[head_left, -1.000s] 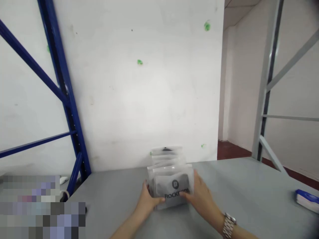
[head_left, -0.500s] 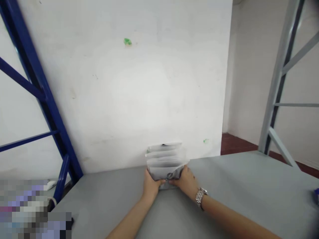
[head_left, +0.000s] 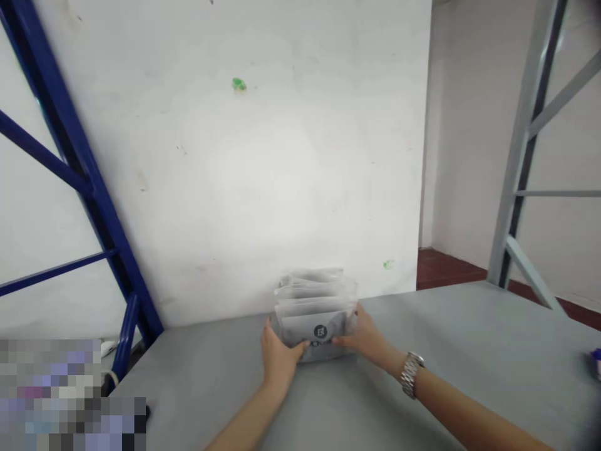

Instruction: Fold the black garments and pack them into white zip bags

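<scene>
A row of pale, translucent packets [head_left: 313, 322] stands upright on the grey tabletop, one behind another, close to the white wall. The front packet bears a dark round logo and lettering. My left hand [head_left: 280, 352] grips the left side of the row, its thumb on the front packet and its fingers around the edge. On the right side, my right hand [head_left: 364, 338] holds the row the same way, thumb on the front. A silver watch [head_left: 411, 374] is on my right wrist. The rear packets look blurred.
The grey tabletop [head_left: 211, 376] runs up to the white wall [head_left: 282, 156]. A blue metal frame [head_left: 101, 207] stands at the left, a grey one [head_left: 519, 169] at the right. Pixelated items lie at the lower left. A small blue-and-white object [head_left: 597, 363] sits at the right edge.
My hands have moved apart, the right one further right and the left one slightly left. More of the front packet's logo and lettering shows between my thumbs.
</scene>
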Action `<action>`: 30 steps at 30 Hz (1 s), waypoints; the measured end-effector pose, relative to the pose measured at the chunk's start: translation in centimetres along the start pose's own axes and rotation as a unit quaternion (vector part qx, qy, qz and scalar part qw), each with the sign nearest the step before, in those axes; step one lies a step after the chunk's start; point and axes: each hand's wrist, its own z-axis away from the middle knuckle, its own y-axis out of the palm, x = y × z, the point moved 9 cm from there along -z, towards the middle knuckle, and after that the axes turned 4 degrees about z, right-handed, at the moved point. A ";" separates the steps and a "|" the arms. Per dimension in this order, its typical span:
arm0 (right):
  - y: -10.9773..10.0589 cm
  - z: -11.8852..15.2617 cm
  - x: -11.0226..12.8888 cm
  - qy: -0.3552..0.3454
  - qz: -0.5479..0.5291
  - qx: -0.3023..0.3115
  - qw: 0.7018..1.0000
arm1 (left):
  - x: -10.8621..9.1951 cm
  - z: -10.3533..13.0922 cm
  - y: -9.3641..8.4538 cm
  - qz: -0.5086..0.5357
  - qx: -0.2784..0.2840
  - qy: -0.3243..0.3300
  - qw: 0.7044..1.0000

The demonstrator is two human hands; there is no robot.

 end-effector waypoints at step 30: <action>-0.7 11.1 17.7 -0.313 0.200 0.215 0.903 | -5.1 10.9 -3.5 0.140 0.280 -0.052 0.948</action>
